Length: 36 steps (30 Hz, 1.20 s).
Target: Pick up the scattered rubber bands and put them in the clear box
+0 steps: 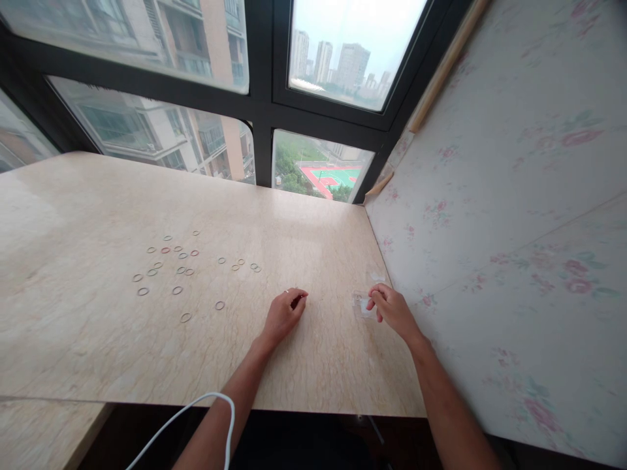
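Observation:
My left hand [285, 314] rests on the stone counter with thumb and fingertips pinched together. A speck of dark red shows between those fingers, too small to name. Over to the right, my right hand [393, 312] is curled, its thumb and forefinger pressed together above a small clear plastic bag [359, 307]. Whether it grips the bag's edge is hidden. Left of my hands lie several thin coloured bands, like small hair ties, including a red band [165, 250], a purple band [220, 305] and a pair of overlapping bands [255, 267].
The beige marble-patterned counter [88, 313] runs up to dark-framed windows [264, 150]. A flower-patterned wall [490, 228] stands close on the right. A white cable [196, 401] crosses my left forearm. Another clear plastic piece [376, 277] lies near the wall.

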{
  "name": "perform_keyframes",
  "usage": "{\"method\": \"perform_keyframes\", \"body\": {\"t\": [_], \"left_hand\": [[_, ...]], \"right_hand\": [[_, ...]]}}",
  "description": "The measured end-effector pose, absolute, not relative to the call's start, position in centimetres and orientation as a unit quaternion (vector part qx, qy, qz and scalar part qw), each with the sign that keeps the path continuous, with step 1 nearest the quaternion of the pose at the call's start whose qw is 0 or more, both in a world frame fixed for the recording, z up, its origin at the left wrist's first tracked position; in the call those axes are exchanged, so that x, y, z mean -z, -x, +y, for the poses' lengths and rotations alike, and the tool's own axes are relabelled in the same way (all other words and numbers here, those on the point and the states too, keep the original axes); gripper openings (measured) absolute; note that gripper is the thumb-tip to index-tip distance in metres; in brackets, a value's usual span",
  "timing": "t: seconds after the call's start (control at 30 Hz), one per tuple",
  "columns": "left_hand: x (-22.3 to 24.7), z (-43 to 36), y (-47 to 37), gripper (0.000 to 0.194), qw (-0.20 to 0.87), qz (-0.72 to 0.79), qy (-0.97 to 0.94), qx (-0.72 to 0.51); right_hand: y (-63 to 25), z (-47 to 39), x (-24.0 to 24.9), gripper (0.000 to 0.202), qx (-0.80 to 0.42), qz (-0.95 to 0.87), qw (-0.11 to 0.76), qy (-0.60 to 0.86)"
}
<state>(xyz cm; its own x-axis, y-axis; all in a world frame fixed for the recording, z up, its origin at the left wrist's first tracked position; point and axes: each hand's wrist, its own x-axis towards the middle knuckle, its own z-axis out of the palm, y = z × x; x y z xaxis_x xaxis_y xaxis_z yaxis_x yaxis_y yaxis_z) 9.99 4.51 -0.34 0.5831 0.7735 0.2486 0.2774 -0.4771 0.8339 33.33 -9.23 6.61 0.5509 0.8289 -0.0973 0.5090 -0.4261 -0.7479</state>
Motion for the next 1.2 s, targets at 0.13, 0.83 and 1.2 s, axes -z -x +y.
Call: {"method": "perform_keyframes", "body": {"t": [0.13,0.83,1.2], "left_hand": [[0.3,4.4,-10.0,0.016,0.392,0.331,-0.797,-0.319],[0.3,3.8,-9.1,0.017,0.458,0.336,-0.735,-0.37],[-2.3,10.4,0.9,0.02,0.385,0.414,-0.736,-0.372]], "right_hand": [[-32.1,-10.4,-6.9,0.01,-0.263,-0.388,0.393,0.791],[-23.2,-11.6,-4.3,0.019,-0.485,-0.381,0.43,0.659],[-23.6,-13.0,-0.9,0.032,-0.421,-0.395,0.449,0.682]]}}
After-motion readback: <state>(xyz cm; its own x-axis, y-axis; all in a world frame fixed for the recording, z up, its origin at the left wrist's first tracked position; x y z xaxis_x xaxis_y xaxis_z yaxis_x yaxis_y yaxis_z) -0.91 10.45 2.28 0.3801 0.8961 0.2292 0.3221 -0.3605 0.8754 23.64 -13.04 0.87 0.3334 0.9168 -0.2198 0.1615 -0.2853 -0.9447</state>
